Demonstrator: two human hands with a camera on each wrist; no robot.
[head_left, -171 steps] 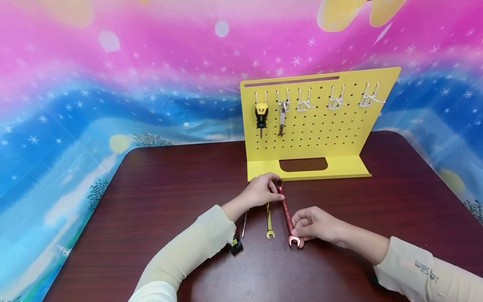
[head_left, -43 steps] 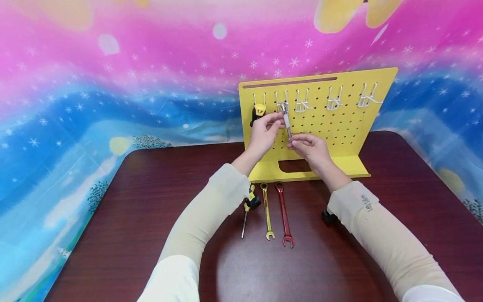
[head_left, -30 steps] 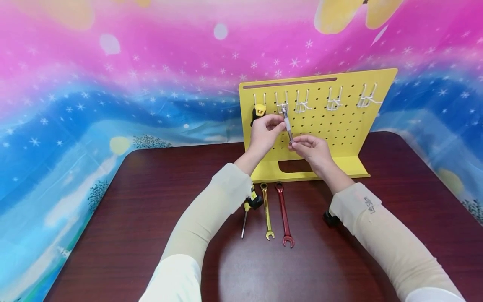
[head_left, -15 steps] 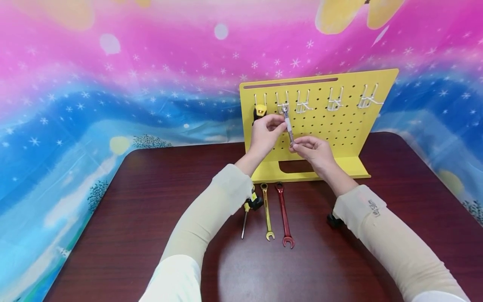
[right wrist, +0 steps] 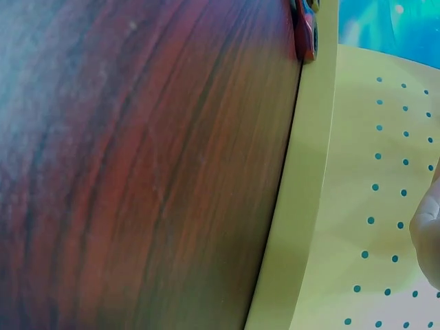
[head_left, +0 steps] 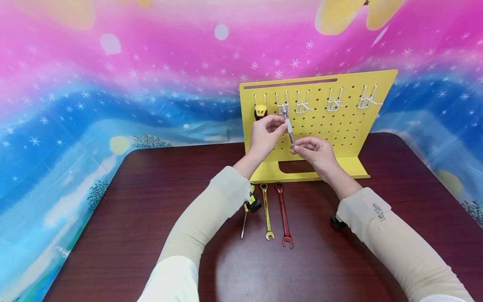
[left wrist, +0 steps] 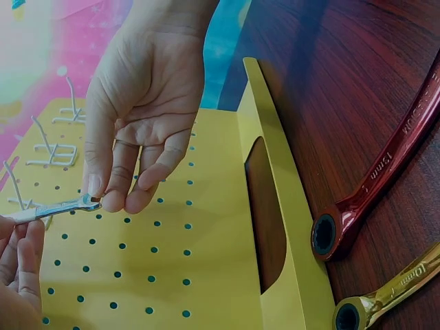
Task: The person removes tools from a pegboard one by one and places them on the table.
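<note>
A small silver wrench (head_left: pixel 289 126) with a white wrap is held slanting in front of the yellow pegboard (head_left: pixel 324 134), its upper end at the second hook from the left. The left hand (head_left: pixel 264 136) pinches its wrapped middle. The right hand (head_left: pixel 317 155) pinches its lower end between thumb and fingertips. In the left wrist view the right hand (left wrist: pixel 148 117) grips the open end of the wrench (left wrist: pixel 65 206), and the left hand (left wrist: pixel 20 275) is at the lower left edge. Whether the upper ring is round the hook cannot be told.
A yellow-black screwdriver (head_left: pixel 260 111) hangs on the leftmost hook, partly behind the left hand. More white hooks (head_left: pixel 303 105) stand to the right. On the table (head_left: pixel 181 176) lie a gold wrench (head_left: pixel 267 214), a red wrench (head_left: pixel 284 218) and another screwdriver (head_left: pixel 244 222).
Since the earliest frame the hands have left the red wrench, now on the table, and taken the silver wrench at the board. In the last second its lower end and the right hand moved slightly down.
</note>
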